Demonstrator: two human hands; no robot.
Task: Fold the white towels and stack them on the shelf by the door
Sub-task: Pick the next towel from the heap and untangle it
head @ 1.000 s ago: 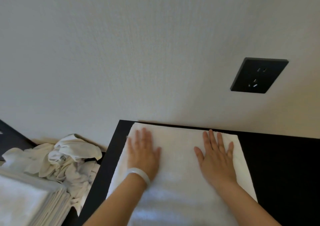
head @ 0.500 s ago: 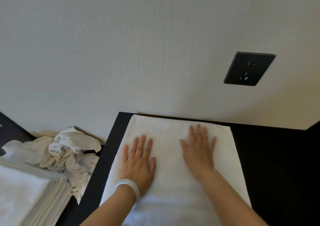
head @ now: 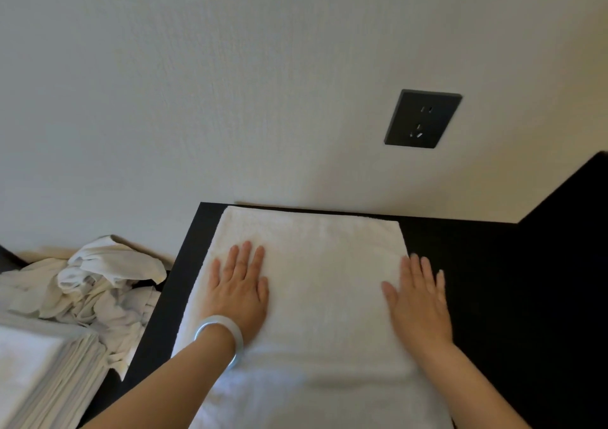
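- Ahead of you stands a pale wall [head: 230, 83] with a fine, grainy texture; it fills the upper half of your view.
- A black socket plate [head: 423, 119] sits on that wall, right of centre, above the far edge of the surface and apart from it. You can make out small slots in its face.
- The black surface [head: 493, 280] butts against the wall along its far edge; its far left corner shows plainly.
- At the far right a black slanted shape [head: 579, 191] rises against the wall. You cannot tell whether it is a separate panel.
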